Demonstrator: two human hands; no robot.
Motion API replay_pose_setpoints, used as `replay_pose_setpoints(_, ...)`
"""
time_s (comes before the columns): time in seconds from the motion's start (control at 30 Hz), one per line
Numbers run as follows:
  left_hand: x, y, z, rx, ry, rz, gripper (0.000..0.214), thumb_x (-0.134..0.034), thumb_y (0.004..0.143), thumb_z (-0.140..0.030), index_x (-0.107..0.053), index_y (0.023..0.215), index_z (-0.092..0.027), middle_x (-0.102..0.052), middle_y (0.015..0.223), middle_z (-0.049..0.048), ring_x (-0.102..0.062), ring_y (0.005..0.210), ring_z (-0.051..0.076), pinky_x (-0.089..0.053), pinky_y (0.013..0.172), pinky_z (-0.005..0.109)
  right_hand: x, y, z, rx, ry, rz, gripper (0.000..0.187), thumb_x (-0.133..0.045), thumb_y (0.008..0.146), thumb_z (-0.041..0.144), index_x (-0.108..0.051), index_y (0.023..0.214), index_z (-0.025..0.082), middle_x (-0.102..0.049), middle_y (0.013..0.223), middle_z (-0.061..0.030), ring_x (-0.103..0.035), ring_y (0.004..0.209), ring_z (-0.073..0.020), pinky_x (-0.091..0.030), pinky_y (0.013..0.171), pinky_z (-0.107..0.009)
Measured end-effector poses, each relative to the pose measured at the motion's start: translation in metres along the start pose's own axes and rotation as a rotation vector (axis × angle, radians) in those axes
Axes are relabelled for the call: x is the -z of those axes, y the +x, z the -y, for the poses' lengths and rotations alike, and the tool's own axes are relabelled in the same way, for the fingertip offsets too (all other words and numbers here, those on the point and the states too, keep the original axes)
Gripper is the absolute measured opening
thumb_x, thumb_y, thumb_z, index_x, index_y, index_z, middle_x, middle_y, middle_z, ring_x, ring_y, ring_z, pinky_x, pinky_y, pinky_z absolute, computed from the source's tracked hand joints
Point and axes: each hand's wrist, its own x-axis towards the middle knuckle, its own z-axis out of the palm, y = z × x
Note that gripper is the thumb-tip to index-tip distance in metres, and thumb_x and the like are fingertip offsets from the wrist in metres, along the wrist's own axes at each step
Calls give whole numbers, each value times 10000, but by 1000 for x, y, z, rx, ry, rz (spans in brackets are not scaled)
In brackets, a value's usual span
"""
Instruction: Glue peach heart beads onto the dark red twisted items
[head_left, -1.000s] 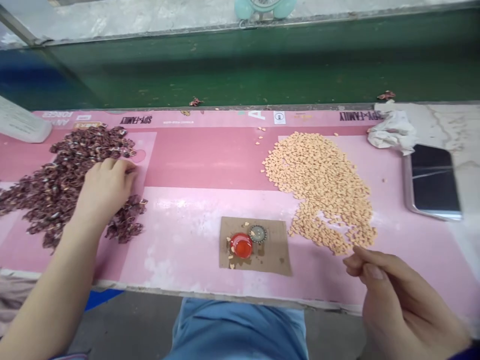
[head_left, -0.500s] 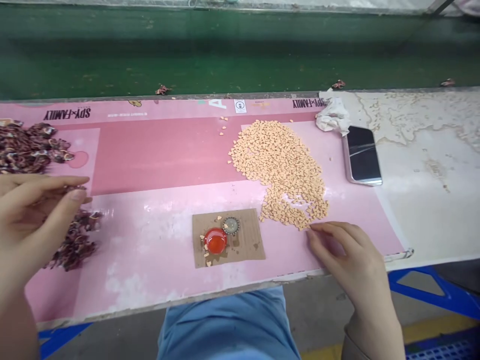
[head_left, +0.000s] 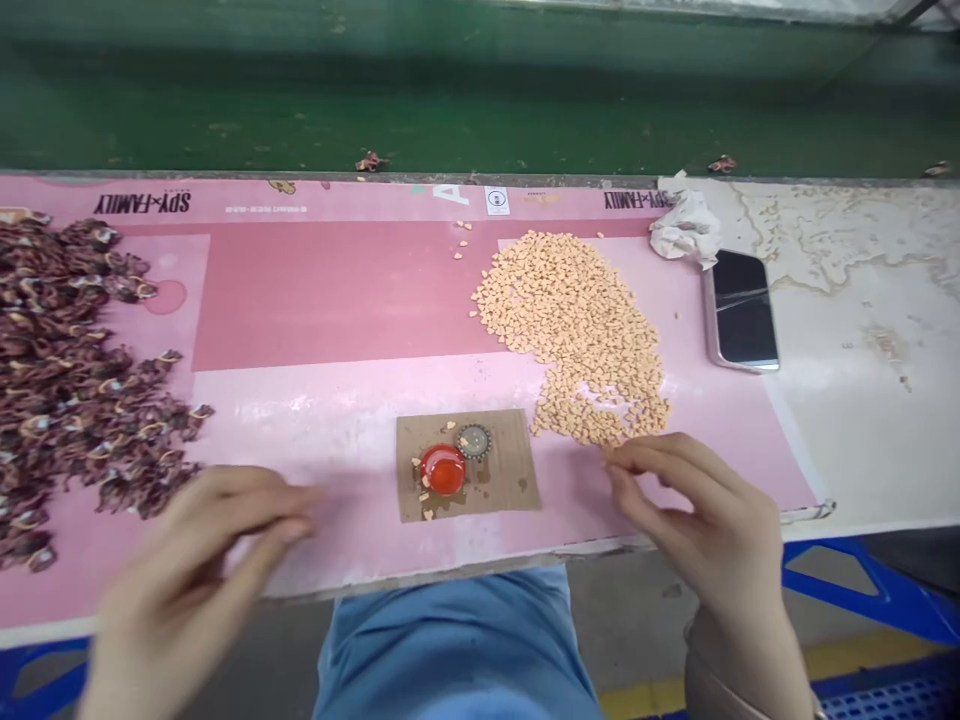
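My left hand [head_left: 217, 550], blurred by motion, is over the pink mat's front left, right of the pile of dark reddish-brown pieces [head_left: 82, 400]. Its thumb and fingers point right, tips near each other; whether anything is between them I cannot make out. At the front edge of a spread of small tan, roughly heart-shaped pieces [head_left: 585, 320], my right hand [head_left: 697, 520] pinches thumb and index finger together. What they hold is too small to see. Between the hands lies a cardboard piece [head_left: 517, 450] bearing a red-filled cap [head_left: 444, 472] and a metal bottle cap [head_left: 474, 441].
A phone [head_left: 744, 310] lies right of the tan pieces, with crumpled tissue [head_left: 686, 228] behind it. Behind the pink mat [head_left: 337, 290] runs a green surface [head_left: 525, 130] with a few dark pieces on it. The table's front edge is close to my lap.
My left hand has moved right and nearer me, away from the dark pieces, uncovering more of them. The right hand stays pinched at the tan pieces' edge. The camera view has shifted slightly.
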Motion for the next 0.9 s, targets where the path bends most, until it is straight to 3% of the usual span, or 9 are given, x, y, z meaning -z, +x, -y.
replay_pose_setpoints(0.1, -47, 1, -42, -65, -258, 163, 117, -738, 985, -318, -843, 933, -321, -702, 778, 41, -662, 694, 190, -554, 578, 255, -14, 13, 43, 139, 309, 81, 149, -599, 1006, 87, -670, 971, 212, -741, 788, -7, -708, 694, -121, -613, 635, -235)
replay_pose_setpoints(0.23, -77, -3, -52, 94, -575, 295, 258, -752, 992, -420, -822, 832, -230, -676, 803, 64, -674, 673, 152, -576, 571, 195, -29, 20, 79, 227, 426, 52, 127, -604, 1033, 99, -687, 972, 174, -755, 774, -5, -715, 715, -106, -619, 686, -224)
replay_pose_setpoints(0.5, -86, -14, -48, 353, -949, 372, 215, -823, 937, -357, -780, 798, -198, -595, 872, 32, -690, 627, 117, -641, 584, 205, -25, 19, 73, 216, 509, 135, 208, -506, 1117, 142, -713, 1092, 148, -792, 874, -28, -741, 851, -92, -619, 788, -196)
replay_pose_setpoints(0.7, -86, -13, -47, 345, -939, 373, 136, -821, 931, -270, -777, 833, -187, -573, 898, 12, -697, 682, 90, -635, 635, 145, -30, 15, 72, 181, 572, 180, 209, -498, 1118, 143, -705, 1146, 150, -778, 925, -43, -728, 924, -100, -634, 853, -207)
replay_pose_setpoints(0.9, -87, -15, -46, 359, -993, 443, 85, -774, 949, -170, -767, 873, -207, -544, 941, -19, -692, 681, 46, -631, 679, 117, -31, 13, 72, 169, 572, 198, 253, -512, 1056, 67, -723, 1154, 165, -739, 928, -35, -703, 901, -109, -624, 818, -218)
